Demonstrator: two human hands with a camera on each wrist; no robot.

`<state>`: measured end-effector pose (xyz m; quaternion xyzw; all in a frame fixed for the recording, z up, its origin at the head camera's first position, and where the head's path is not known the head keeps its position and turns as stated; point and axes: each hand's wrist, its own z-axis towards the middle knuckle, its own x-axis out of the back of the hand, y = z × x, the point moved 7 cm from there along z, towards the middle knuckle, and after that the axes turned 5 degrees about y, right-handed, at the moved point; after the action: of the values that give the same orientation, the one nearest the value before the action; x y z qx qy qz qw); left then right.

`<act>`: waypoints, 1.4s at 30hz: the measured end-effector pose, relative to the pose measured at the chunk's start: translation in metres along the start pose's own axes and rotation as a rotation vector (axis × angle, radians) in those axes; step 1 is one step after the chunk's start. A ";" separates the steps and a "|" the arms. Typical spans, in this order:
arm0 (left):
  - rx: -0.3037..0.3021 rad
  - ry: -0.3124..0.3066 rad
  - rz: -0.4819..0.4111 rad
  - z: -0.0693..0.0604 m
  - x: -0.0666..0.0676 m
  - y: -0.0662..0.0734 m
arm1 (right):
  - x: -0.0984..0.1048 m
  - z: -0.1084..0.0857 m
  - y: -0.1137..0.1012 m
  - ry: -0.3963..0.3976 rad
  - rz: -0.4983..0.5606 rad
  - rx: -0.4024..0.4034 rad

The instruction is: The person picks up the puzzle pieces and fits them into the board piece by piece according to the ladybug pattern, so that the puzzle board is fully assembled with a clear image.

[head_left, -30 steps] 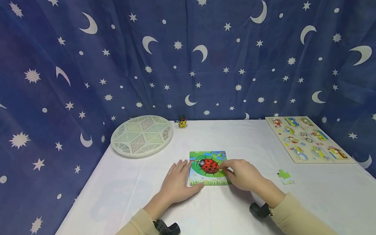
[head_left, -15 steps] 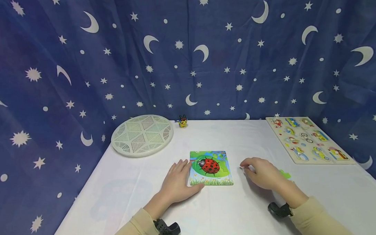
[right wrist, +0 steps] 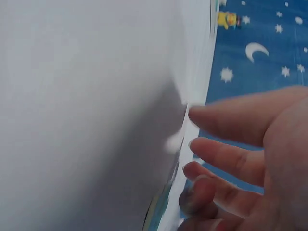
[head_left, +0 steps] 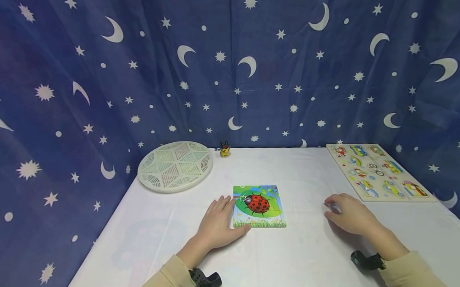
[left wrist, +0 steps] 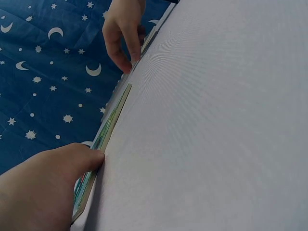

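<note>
A square ladybug jigsaw puzzle point(head_left: 258, 205) lies flat in the middle of the white table in the head view. My left hand point(head_left: 219, 224) rests at its left side, fingers straight along the edge and thumb on the near edge. In the left wrist view that thumb point(left wrist: 86, 158) presses the rim of the board. My right hand point(head_left: 348, 214) is low over the table, right of the puzzle and apart from it. Its fingers point(right wrist: 231, 159) are bent but spread, with nothing visibly gripped. The green puzzle piece seen earlier is hidden, with the hand over its spot.
A wooden vehicle peg puzzle point(head_left: 381, 172) lies at the back right. At the back left is a round pale perforated tray point(head_left: 175, 166), with a small yellow figurine point(head_left: 224, 149) beside it. A blue star-and-moon curtain point(head_left: 265, 66) hangs behind the table.
My right hand has moved from the ladybug puzzle rightward to over the green piece's spot, covering it. My left hand stays at the puzzle's edge.
</note>
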<state>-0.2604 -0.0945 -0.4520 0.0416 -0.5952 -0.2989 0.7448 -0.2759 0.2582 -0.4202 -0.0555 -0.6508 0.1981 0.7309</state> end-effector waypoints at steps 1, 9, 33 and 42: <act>0.000 -0.001 0.000 0.000 0.000 0.000 | 0.001 -0.002 0.005 -0.006 0.000 -0.012; 0.004 -0.013 0.000 0.001 -0.002 0.000 | 0.008 -0.013 0.050 -0.045 0.000 -0.099; 0.005 0.001 -0.002 0.000 -0.001 -0.001 | 0.015 -0.021 0.085 -0.141 0.137 -0.250; 0.002 0.005 0.005 0.001 -0.001 -0.001 | 0.019 -0.020 0.078 -0.110 0.144 -0.231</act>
<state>-0.2615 -0.0942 -0.4529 0.0417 -0.5939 -0.2963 0.7468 -0.2721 0.3397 -0.4319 -0.1751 -0.7026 0.1766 0.6667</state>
